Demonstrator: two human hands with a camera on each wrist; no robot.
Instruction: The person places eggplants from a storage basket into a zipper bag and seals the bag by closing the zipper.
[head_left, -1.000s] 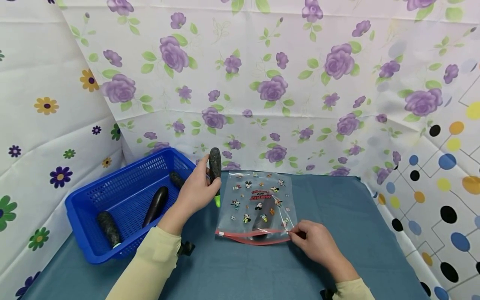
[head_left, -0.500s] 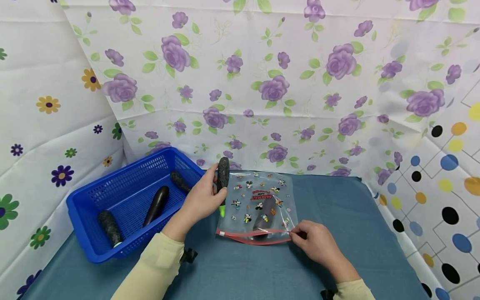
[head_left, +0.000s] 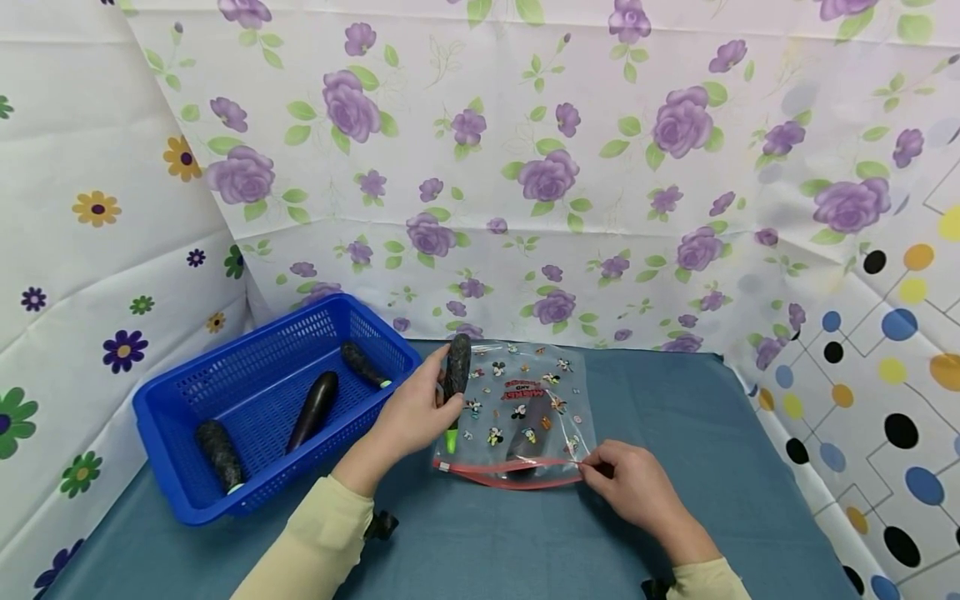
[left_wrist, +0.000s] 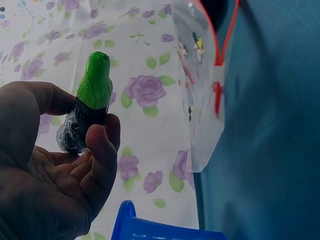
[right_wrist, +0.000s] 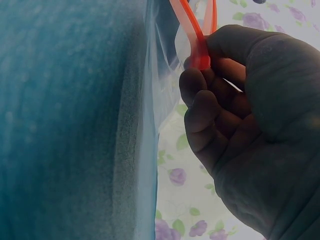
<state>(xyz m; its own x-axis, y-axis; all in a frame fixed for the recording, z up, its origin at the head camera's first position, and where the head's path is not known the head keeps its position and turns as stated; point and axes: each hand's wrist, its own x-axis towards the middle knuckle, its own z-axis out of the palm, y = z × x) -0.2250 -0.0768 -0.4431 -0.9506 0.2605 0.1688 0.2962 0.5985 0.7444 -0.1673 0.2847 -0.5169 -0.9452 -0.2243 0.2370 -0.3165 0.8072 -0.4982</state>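
Observation:
My left hand (head_left: 408, 417) grips a dark, bumpy cucumber (head_left: 458, 365) with a bright green end (left_wrist: 95, 82). The cucumber is over the left side of a clear zip bag (head_left: 495, 400) with cartoon prints and a red zip strip. Inside the bag a dark, elongated shape like an eggplant (head_left: 531, 425) shows through the plastic. My right hand (head_left: 630, 487) pinches the right end of the red strip (right_wrist: 201, 57) between thumb and finger. The bag's mouth faces me, its two red edges slightly apart.
At the left stands a blue basket (head_left: 161, 433) holding a smooth dark eggplant (head_left: 313, 411) and two dark bumpy cucumbers, one at the near left (head_left: 217, 454) and one at the far right (head_left: 362, 363). Blue-green cloth (head_left: 480, 550) covers the table; flowered sheets (head_left: 510, 167) hang behind.
My left hand has moved right and slightly toward me with the cucumber, from beside the bag to over its left side. My right hand keeps its hold on the bag's red edge.

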